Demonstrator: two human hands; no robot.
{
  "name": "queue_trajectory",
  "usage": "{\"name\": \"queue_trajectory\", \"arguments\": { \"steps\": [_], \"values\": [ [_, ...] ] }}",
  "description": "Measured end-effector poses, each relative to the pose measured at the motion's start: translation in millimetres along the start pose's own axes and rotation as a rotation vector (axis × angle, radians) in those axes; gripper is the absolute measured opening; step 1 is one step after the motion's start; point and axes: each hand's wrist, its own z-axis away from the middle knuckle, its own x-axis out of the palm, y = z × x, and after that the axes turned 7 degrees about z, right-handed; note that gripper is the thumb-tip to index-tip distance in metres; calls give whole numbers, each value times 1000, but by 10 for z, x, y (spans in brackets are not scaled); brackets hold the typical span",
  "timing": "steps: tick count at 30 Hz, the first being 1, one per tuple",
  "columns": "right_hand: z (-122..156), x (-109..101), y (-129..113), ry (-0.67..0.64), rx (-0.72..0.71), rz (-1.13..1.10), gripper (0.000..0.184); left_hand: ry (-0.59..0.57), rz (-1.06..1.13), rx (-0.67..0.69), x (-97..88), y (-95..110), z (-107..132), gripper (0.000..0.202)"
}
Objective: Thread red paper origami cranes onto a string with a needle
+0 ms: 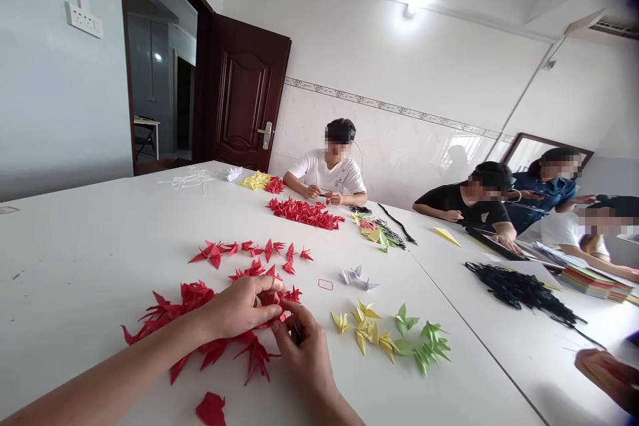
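Observation:
My left hand is closed, its thumb and fingers pinching a red paper crane that they partly cover. Against it, my right hand is curled, thumb and forefinger together; a small dark thing shows inside its fingers, too hidden to name. Under and around both hands spreads a pile of red paper cranes. Beyond it lies a loose row of more red cranes. To the right of my hands sit several yellow cranes, green cranes and white cranes.
A folded red paper piece lies near me on the white table. Across sits a person behind red cranes. At right are black cords, a coloured paper stack, other people and a nearby hand.

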Motion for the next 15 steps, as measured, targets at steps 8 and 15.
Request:
{"name": "queue_trajectory", "arguments": {
  "steps": [8, 15],
  "values": [
    [-1, 5, -22, 24, 5, 30, 23, 7, 73, -13, 33, -43, -23, 25],
    [-21, 22, 12, 6, 16, 30, 30, 12, 104, -23, 57, -3, -10, 22]
  ]
}}
